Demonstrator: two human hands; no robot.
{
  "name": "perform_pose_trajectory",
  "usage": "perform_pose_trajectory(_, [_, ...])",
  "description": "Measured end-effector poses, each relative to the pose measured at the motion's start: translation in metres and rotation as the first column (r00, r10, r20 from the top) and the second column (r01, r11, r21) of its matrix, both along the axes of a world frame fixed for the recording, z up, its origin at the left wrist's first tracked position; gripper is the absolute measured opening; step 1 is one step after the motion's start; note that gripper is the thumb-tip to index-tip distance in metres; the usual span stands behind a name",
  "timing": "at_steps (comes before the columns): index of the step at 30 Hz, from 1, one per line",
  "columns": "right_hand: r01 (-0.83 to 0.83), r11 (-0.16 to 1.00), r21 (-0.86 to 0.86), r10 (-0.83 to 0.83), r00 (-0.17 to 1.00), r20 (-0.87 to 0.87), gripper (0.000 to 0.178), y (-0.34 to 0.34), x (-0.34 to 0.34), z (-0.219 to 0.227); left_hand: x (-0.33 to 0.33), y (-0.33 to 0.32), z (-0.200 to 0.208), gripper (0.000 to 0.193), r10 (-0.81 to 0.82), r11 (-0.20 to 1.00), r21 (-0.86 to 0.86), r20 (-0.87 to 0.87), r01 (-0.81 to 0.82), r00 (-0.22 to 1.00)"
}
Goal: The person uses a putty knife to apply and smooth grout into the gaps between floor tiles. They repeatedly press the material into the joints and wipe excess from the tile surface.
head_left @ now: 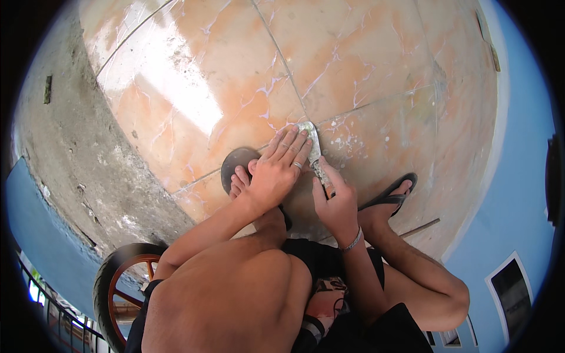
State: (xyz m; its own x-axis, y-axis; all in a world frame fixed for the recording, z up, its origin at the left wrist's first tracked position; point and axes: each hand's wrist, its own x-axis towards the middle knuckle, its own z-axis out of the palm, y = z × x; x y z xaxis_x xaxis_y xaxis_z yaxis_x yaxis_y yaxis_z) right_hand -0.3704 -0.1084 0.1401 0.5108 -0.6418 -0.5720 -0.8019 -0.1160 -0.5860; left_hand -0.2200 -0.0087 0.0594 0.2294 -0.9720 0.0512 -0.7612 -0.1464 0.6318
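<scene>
My right hand [338, 203] is closed around the worn, spattered handle of a small trowel [313, 144]. Its pale, stained metal blade points away from me and rests low over the tiled floor, near a joint between tiles. My left hand [279, 170] lies palm down with fingers stretched out, the fingertips against the left side of the blade. A ring is on one of its fingers. Whatever lies under the left palm is hidden. Whitish spots [347, 141] mark the tile just right of the blade.
Orange marbled tiles [235, 88] spread ahead, meeting rough concrete [112, 153] on the left. My feet in dark flip-flops [406, 182] flank the hands. A wheel with orange spokes [109, 282] stands at lower left. A thin strip [421, 227] lies right, near the blue wall [500, 194].
</scene>
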Motion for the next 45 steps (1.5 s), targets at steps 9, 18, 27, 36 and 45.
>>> perform_pose_trajectory(9, [0.188,0.977,0.098,-0.207,0.949,0.239,0.043,0.004,-0.021,-0.015,0.002,0.001,0.001,0.062,0.03,1.0,0.003,-0.196,-0.03,0.98])
perform_pose_trajectory(18, [0.244,0.959,-0.146,-0.209,0.953,0.219,0.045,-0.027,-0.037,-0.014,0.052,-0.04,-0.02,0.067,0.373,0.911,0.142,0.119,-0.387,0.92])
perform_pose_trajectory(27, [0.165,0.971,-0.173,-0.114,0.955,0.272,0.039,-0.032,-0.034,-0.012,-0.015,-0.003,0.001,0.033,-0.275,0.95,-0.013,-0.505,0.311,0.818])
perform_pose_trajectory(36, [0.077,0.915,-0.395,0.042,0.958,0.283,0.037,-0.052,0.047,-0.043,-0.002,0.002,-0.002,0.033,0.041,0.955,-0.221,-0.56,-0.197,0.827])
perform_pose_trajectory(45, [0.041,0.91,-0.413,0.112,0.934,0.34,0.034,-0.083,0.115,-0.069,0.001,0.009,-0.006,0.035,0.168,0.905,-0.215,-0.613,-0.368,0.772])
